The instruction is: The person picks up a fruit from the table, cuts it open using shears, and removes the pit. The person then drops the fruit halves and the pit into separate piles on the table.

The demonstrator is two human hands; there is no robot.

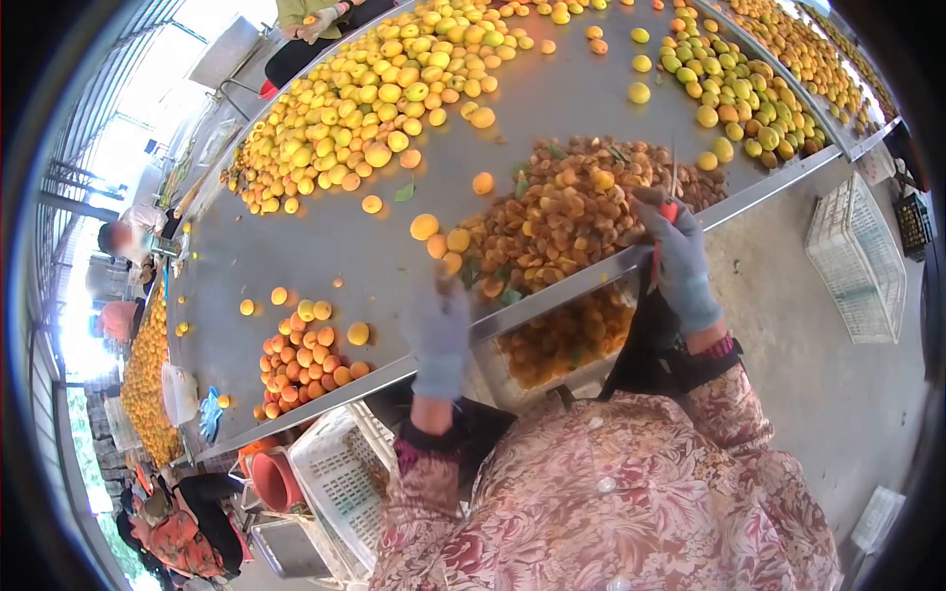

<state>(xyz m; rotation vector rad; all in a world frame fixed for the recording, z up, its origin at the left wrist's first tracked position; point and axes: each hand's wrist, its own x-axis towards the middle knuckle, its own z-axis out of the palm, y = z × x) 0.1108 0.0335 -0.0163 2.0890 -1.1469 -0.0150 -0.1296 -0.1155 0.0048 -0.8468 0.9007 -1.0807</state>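
My right hand (682, 264), in a grey-white glove with darkened fingertips, is closed round the red handle of a knife (669, 211). Its thin blade points up, away from me, at the right end of a heap of brown-orange apricot pits and pieces (581, 212). My left hand (439, 320), gloved alike, is smeared by motion over the table's near edge; its fingers and anything in them cannot be made out. Just beyond it lie a few whole apricots (452, 262). Below the edge, between my arms, a white container (507, 386) holds wet orange fruit pieces (567, 340).
The metal table (227, 281) bears a large yellow apricot heap (384, 89), a greener heap (744, 98) and a small reddish pile (301, 362). White crates stand at left (335, 473) and right (857, 261). Other people (187, 527) are at the left and far side.
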